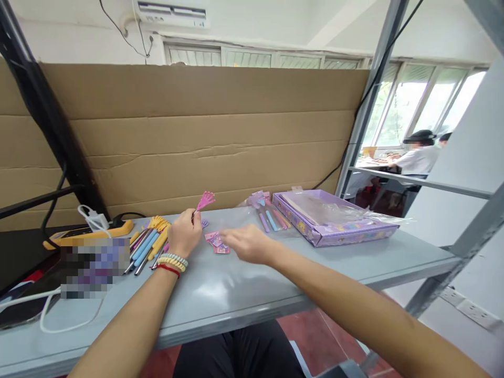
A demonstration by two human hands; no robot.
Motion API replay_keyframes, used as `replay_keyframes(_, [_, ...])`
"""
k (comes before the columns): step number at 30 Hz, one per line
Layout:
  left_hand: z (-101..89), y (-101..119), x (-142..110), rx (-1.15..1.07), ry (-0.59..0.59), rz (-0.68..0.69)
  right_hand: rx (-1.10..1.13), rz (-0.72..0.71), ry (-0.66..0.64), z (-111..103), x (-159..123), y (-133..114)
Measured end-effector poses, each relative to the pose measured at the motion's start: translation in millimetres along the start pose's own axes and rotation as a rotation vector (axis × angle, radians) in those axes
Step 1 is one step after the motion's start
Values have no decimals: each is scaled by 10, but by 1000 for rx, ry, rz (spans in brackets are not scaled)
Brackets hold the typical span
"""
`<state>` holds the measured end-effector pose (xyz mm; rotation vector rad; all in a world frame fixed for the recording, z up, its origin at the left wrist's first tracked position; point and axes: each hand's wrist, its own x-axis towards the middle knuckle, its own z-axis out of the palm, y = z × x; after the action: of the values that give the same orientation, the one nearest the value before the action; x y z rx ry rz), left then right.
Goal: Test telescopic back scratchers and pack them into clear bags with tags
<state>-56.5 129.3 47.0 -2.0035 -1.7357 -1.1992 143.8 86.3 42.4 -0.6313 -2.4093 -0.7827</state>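
Fingers of the left hand (181, 234) are closed around a pink stick (206, 200), its splayed, hand-shaped head jutting out toward 1 o'clock; the grip hides the shaft. Fingers of the right hand (252, 244) reach out loosely toward 9 o'clock, tips at the edge of the small pink cards (220, 248); whether they touch or pinch one, I cannot tell. Print on those cards is too small to read, as are the marks on the air conditioner (172, 14) up at 11 o'clock. Patterning covers the side of the purple box (321, 237), between 2 and 3 o'clock from the right hand, with clear film (346, 210) over it.

The left forearm comes in from 7 o'clock, fist raised above the table (220, 289), with pale bracelets (172, 259) and a red cord (168, 269) at the wrist. The right forearm stretches in from 4 o'clock, palm turned down.

At 9 o'clock from the left hand lies a bundle of coloured sticks (146, 245); at 1 o'clock from the right, more sticks (269, 216) lie at a clear bag. Cardboard (220, 131) stands at 12 o'clock.
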Motion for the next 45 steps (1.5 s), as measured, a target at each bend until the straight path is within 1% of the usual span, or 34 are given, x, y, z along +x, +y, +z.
replay_keyframes(2, [-4, 13, -16, 24, 15, 25, 37, -60, -16, 192, -88, -80])
replay_keyframes(4, [-12, 38, -30, 56, 12, 47, 98, -51, -41, 236, -128, -109])
replay_keyframes(8, [-28, 94, -46, 133, -27, 75, 288, 45, -117, 103, -130, -90])
replay_keyframes(11, [-31, 115, -50, 159, -47, 103, 571, 110, -204, 6, -95, -28])
replay_keyframes(13, [-29, 114, -52, 163, -52, 123, 746, 236, -280, -16, -41, 45])
replay_keyframes(15, [-25, 105, -52, 164, -57, 137, 806, 437, -314, 2, 40, 131])
replay_keyframes(17, [-19, 92, -53, 155, -74, 160, 792, 626, -304, 57, 130, 208])
replay_keyframes(18, [-16, 87, -53, 149, -85, 176, 779, 688, -290, 95, 170, 237])
replay_keyframes(20, [-10, 79, -54, 147, -102, 207, 734, 751, -254, 180, 217, 267])
replay_keyframes(22, [-6, 76, -54, 169, -110, 223, 642, 791, -221, 257, 211, 261])
replay_keyframes(23, [-5, 76, -55, 188, -113, 225, 585, 803, -231, 284, 191, 247])
replay_keyframes(25, [-4, 76, -56, 221, -122, 233, 493, 823, -308, 302, 133, 207])
replay_keyframes(27, [-5, 76, -57, 244, -133, 242, 443, 850, -429, 272, 77, 167])
replay_keyframes(30, [-6, 75, -58, 258, -149, 242, 442, 901, -605, 189, 38, 138])
replay_keyframes(32, [-6, 75, -60, 257, -153, 235, 450, 919, -659, 151, 37, 147])
replay_keyframes(33, [-6, 76, -61, 252, -151, 235, 450, 924, -650, 143, 38, 157])
replay_keyframes(35, [-5, 80, -65, 242, -140, 242, 466, 919, -586, 148, 37, 179])
replay_keyframes(38, [-5, 92, -74, 211, -119, 275, 599, 914, -420, 179, 34, 190])
replay_keyframes(40, [-7, 103, -86, 170, -102, 323, 781, 920, -281, 197, 46, 173])
replay_keyframes(42, [-10, 115, -102, 101, -97, 410, 1006, 914, -149, 208, 75, 139])
replay_keyframes(45, [-12, 129, -128, -14, -126, 565, 1290, 898, -34, 214, 122, 85])
